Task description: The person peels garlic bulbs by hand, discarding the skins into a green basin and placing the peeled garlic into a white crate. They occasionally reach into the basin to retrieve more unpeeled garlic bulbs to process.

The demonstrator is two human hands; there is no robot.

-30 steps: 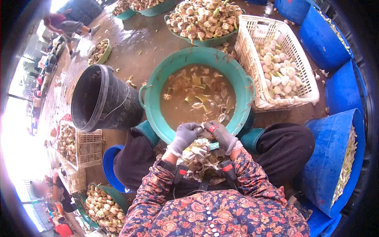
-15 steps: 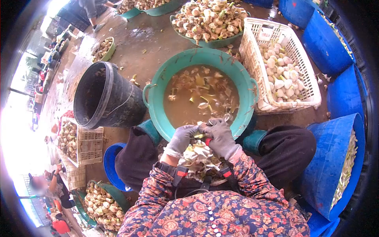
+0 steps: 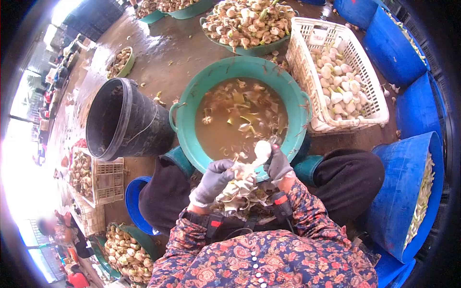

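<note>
A white peeled garlic bulb (image 3: 262, 150) stands up at the fingers of my right hand (image 3: 278, 165), which is gloved in grey and closed on it. My left hand (image 3: 211, 185), also gloved, is closed with its fingertips at pale garlic skin (image 3: 243, 170) just left of the bulb. Both hands are over the near rim of a green tub (image 3: 192, 96) of brown water with peelings floating in it. Below the hands, a heap of loose garlic peel (image 3: 242, 194) lies in my lap.
A white crate (image 3: 374, 113) of clean garlic stands right of the tub. A black bucket (image 3: 108, 120) leans at left. Unpeeled garlic (image 3: 249, 24) is heaped behind. Blue barrels (image 3: 398, 177) line the right side. At far left sits another person (image 3: 65, 230).
My hands have moved apart, and a white bulb now shows at the right hand. The left hand has moved slightly left and down. A red piece seen earlier at my right fingers no longer shows there.
</note>
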